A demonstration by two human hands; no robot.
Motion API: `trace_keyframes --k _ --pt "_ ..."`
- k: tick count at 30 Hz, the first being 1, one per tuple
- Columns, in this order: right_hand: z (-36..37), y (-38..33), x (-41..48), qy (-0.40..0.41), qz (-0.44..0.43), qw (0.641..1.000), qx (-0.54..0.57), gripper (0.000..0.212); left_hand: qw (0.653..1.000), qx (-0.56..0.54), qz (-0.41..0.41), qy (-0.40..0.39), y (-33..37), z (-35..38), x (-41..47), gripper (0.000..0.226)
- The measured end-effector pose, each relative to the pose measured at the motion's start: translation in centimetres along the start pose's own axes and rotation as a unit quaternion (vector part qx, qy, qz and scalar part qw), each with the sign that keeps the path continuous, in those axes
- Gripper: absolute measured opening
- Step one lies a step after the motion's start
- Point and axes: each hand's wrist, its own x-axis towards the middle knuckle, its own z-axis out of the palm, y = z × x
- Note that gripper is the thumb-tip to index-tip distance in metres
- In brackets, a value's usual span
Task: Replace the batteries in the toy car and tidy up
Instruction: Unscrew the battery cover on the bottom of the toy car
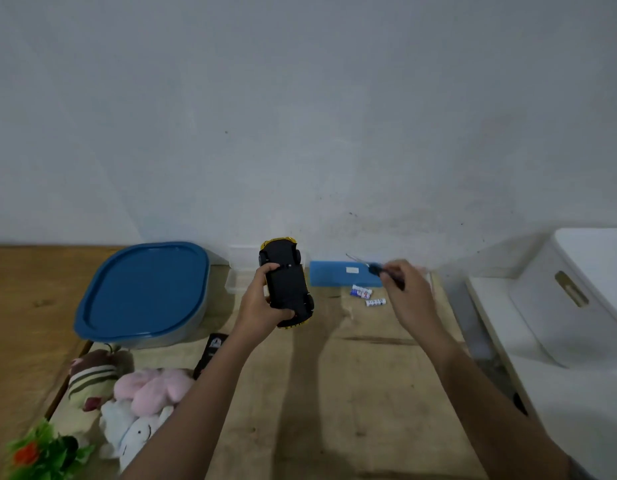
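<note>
- Facing up with its black underside, the toy car [288,285] is held above the far middle of the wooden table [369,375], and yellow bodywork shows at both its ends.
- The left hand [262,303] grips the car from the left side, with the fingers curled under its near end and the thumb across the underside.
- The right hand [409,292] is raised to the right of the car, well apart from it. Its fingers are closed on the dark handle of a screwdriver [376,270]. The thin shaft points up and left, towards the wall. Hand and tool are both blurred.
- A few small batteries [361,292] lie loose on the table between the two hands, closer to the right one.
- Just behind the batteries, a flat blue case [331,273] lies against the wall, with a small pale label on top.
- A small clear box [235,271] stands behind the car, at the foot of the wall.
- To the left of it is a big tub with a blue lid [144,292] on it.
- A black remote control [212,351] lies near the tub's front corner, partly hidden by the left forearm.
- Soft toys [151,389] are heaped at the near left, with something green and leafy [44,452] at the corner.
- A white bin [577,292] with a slot handle stands off the table's right edge.
</note>
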Motion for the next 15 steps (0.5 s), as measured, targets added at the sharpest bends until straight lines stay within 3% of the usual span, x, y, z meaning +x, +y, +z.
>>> trace_keyframes --k 3,6,10,15 --pt "2.1 7.3 -3.6 0.011 0.155 0.988 0.012 0.009 0.999 -0.008 -0.033 -0.015 -2.3 -0.2 -1.1 0.078" --pt "3.9 12.0 -6.5 0.034 0.226 0.973 -0.012 0.007 0.998 -0.011 -0.053 -0.038 -4.5 0.0 -1.9 0.080" --pt "5.0 13.9 -8.3 0.049 0.205 0.969 -0.125 0.009 0.996 -0.020 -0.066 -0.065 -6.0 0.5 -2.5 0.081" --pt "5.3 13.5 -8.8 0.012 0.169 0.936 -0.310 0.012 0.993 -0.031 -0.049 -0.100 -6.3 1.4 -2.4 0.083"
